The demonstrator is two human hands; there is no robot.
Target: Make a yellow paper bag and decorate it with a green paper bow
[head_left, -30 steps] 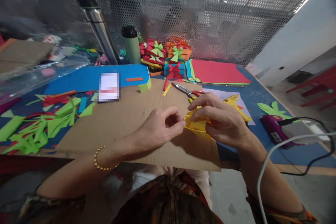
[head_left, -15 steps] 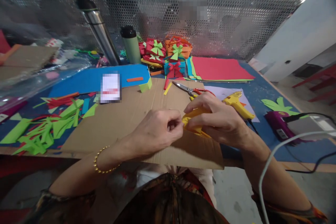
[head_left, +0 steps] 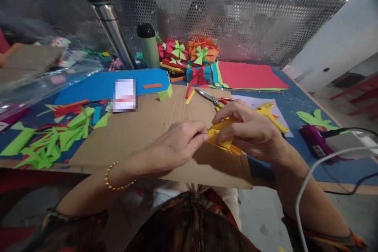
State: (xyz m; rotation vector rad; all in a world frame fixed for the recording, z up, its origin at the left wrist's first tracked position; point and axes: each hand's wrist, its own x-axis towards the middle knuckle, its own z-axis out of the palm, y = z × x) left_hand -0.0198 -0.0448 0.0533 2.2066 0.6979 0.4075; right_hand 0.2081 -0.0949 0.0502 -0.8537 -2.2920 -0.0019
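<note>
"How did our yellow paper (head_left: 226,143) look?"
"Folded, creased, above our cardboard (head_left: 144,124). Our left hand (head_left: 181,139) pinched its left edge; our right hand (head_left: 255,134), half-curled, held it."
"What had changed?"
"Our left finger-thumb gap had closed."

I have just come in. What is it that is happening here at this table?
A person is handling a yellow paper piece over a cardboard sheet. The right hand has its grip around the piece. The left hand has its fingertips closed at the piece's left edge; whether they pinch it is hard to see. Scissors and a yellow glue gun lie beyond the hands, green paper scraps to the left.
</note>
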